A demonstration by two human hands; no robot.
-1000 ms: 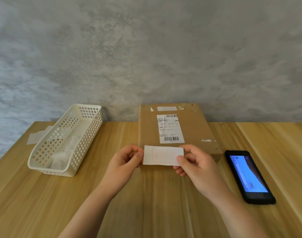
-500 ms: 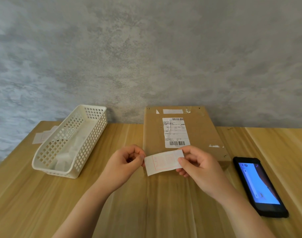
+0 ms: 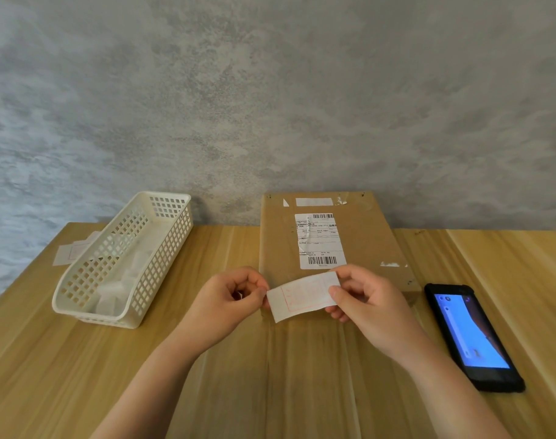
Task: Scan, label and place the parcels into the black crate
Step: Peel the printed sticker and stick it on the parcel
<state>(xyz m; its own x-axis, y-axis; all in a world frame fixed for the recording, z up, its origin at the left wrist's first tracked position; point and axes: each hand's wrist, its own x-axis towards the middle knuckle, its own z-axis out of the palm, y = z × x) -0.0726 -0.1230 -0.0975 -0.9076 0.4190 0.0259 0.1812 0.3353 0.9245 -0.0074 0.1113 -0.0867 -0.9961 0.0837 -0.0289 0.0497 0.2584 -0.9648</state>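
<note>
A flat brown cardboard parcel (image 3: 365,236) lies on the wooden table against the wall, with a white shipping label (image 3: 319,240) on top. Just in front of its near edge I hold a small white sticker label (image 3: 303,296) with a red frame, tilted up to the right. My left hand (image 3: 229,299) pinches its left end. My right hand (image 3: 368,299) pinches its right end between thumb and fingers. No black crate is in view.
A white perforated plastic basket (image 3: 162,248) with pieces of white paper inside stands at the left. Loose labels (image 3: 72,251) lie behind it near the table's left edge. A black phone (image 3: 472,334) with a lit blue screen lies at the right.
The sticker label has gone from level to tilted, its right end raised toward the parcel. Both hands stay on it. The view has shifted slightly.
</note>
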